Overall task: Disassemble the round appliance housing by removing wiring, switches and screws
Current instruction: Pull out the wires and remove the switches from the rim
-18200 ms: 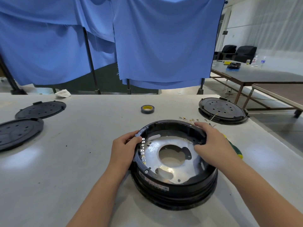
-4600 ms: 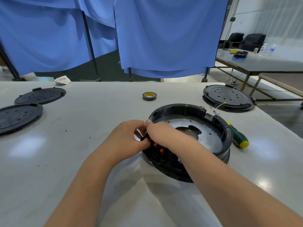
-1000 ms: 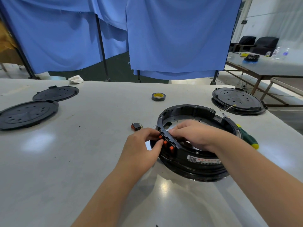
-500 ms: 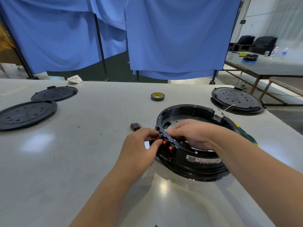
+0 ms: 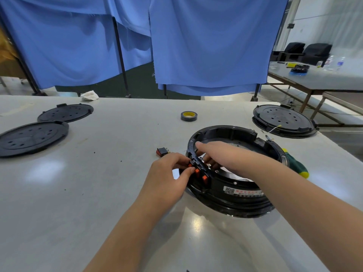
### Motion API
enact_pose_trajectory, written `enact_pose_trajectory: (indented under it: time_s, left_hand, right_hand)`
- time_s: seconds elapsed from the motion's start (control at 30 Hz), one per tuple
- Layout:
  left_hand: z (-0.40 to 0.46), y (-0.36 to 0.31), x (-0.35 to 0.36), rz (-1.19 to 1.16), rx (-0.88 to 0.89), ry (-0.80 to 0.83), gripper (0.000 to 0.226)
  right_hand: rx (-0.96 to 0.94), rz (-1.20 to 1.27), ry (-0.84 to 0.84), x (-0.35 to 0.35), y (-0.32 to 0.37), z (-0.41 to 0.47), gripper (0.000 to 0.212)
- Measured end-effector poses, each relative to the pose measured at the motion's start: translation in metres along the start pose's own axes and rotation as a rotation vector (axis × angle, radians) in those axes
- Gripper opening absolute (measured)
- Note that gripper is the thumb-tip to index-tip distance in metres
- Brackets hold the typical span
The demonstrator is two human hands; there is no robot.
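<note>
The round black housing (image 5: 233, 195) lies on the white table, tilted up on its left side. Orange rocker switches (image 5: 204, 178) sit in a row in its left rim. My left hand (image 5: 169, 177) is outside the rim, and its thumb and fingers pinch the uppermost orange switch (image 5: 190, 165). My right hand (image 5: 218, 156) reaches inside the housing, fingers curled down behind the same switches, fingertips hidden by the rim. One removed black and red switch (image 5: 162, 151) lies on the table just left of the housing.
A green and yellow screwdriver (image 5: 294, 165) lies right of the housing. A roll of black tape (image 5: 188, 116) sits behind it. Black perforated covers lie at the far left (image 5: 31, 137), (image 5: 65, 112) and far right (image 5: 282, 119). Blue curtains hang behind the table.
A switch now lies loose on the table, absent 4.6 s ago. In the last second my right hand has slid deeper inside the rim; my left keeps pinching at the switch row.
</note>
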State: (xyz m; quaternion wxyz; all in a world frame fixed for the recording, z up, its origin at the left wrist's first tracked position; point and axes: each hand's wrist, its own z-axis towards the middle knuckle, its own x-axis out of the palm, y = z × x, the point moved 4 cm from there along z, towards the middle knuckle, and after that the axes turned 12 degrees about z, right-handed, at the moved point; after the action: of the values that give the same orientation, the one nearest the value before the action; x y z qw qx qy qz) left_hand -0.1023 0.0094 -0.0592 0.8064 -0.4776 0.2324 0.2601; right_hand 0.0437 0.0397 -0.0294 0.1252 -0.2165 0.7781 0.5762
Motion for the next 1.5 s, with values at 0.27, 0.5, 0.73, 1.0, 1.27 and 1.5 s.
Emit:
enact_pose_trajectory:
  time_s: [0.27, 0.5, 0.73, 1.0, 1.27, 1.5]
  left_hand:
    - [-0.001, 0.001, 0.001, 0.005, 0.037, 0.000, 0.014]
    - [-0.002, 0.000, 0.001, 0.003, 0.044, -0.003, 0.017]
    - [-0.002, -0.001, 0.001, 0.013, 0.049, 0.002, 0.017]
    - [-0.002, -0.003, 0.000, 0.038, 0.070, 0.011, 0.017]
    - [0.000, -0.004, 0.001, 0.014, 0.043, 0.027, 0.010]
    - [-0.001, -0.002, 0.001, 0.000, 0.017, -0.008, 0.013]
  right_hand:
    - [-0.074, -0.238, -0.216, 0.020, 0.014, 0.001, 0.044]
    - [-0.158, -0.533, -0.276, 0.031, 0.022, -0.004, 0.035]
    - [-0.158, -0.591, -0.208, 0.031, 0.026, -0.009, 0.031]
    - [-0.160, -0.575, -0.176, 0.032, 0.028, -0.012, 0.027]
    - [-0.144, -0.423, -0.216, 0.027, 0.022, -0.005, 0.030]
    - [-0.113, -0.193, -0.180, 0.010, 0.013, 0.002, 0.036]
